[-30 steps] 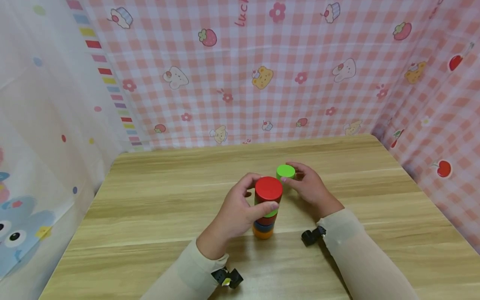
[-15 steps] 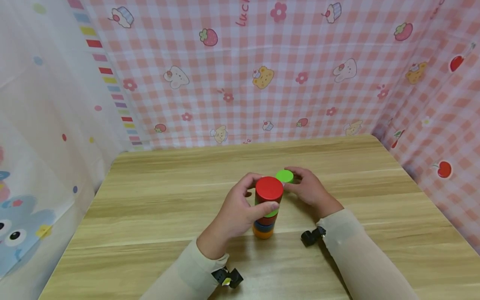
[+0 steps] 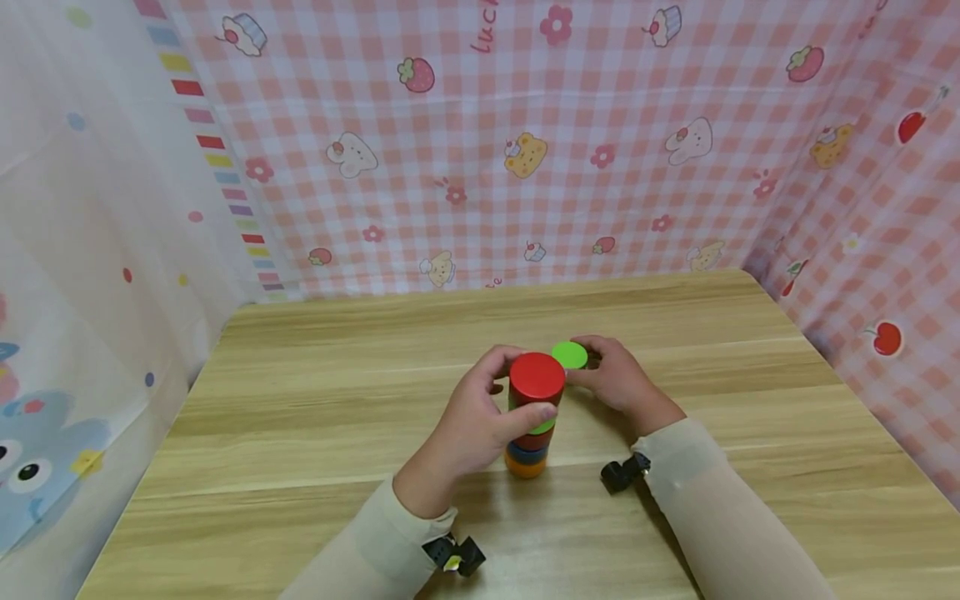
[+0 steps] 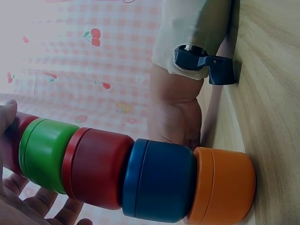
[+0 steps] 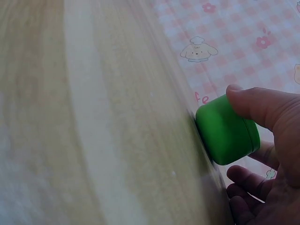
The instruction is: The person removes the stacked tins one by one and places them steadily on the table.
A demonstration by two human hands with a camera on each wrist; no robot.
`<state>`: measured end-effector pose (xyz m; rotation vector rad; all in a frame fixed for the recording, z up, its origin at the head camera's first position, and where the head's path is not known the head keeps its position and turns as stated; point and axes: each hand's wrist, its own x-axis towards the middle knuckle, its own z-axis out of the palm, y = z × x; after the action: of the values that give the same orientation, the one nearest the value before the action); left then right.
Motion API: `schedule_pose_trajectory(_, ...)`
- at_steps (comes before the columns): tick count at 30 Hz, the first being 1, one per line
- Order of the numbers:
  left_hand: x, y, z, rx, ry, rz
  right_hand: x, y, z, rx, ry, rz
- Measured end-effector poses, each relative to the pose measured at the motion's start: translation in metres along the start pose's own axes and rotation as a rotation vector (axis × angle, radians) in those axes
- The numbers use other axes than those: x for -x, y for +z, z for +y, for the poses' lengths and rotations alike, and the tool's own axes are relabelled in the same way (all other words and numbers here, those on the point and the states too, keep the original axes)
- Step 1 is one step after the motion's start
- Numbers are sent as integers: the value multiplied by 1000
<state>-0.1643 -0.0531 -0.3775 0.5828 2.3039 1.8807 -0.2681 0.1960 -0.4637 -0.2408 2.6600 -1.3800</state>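
A tower of small round lidded jars stands upright on the table: an orange jar (image 4: 227, 185) at the base, then a blue jar (image 4: 161, 182), a red jar (image 4: 101, 166), a green jar (image 4: 47, 152) and another red jar (image 3: 537, 377) on top. My left hand (image 3: 480, 412) grips the upper part of this tower, thumb on the near side and fingers behind. Just beyond it to the right, my right hand (image 3: 618, 375) holds a separate green jar (image 5: 227, 131) between thumb and fingers. The right wrist view shows that jar right at the tabletop.
The wood-grain table (image 3: 337, 400) ends at a pink checked cloth (image 3: 465, 125) behind and another on the right. A white patterned curtain (image 3: 112, 208) hangs on the left. Black wrist cameras jut from both sleeves, the right one (image 3: 625, 473) close over the table.
My right hand has lowered the separate green jar slightly towards the table, bringing it a little nearer; it hardly moves in the last half second. The left hand and tower stay in place.
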Motion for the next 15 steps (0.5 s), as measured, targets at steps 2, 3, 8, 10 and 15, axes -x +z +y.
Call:
schedule_pose_trajectory(2, 0, 0, 0, 2, 3, -1, -1, 0, 1, 2, 0, 3)
schedule_pose_trajectory(3, 0, 0, 0, 4, 4, -2, -1, 0, 1, -2, -1, 3)
schedule_pose_trajectory(8, 0, 0, 0, 10, 7, -7, -1, -1, 1, -17, 24, 1)
schedule_pose_trajectory(10, 0, 0, -1, 13, 9, -9, -1, -1, 0, -17, 42, 1)
schedule_pose_trajectory(15, 0, -1, -3, 15, 17, -16, -1, -1, -1, -17, 61, 4)
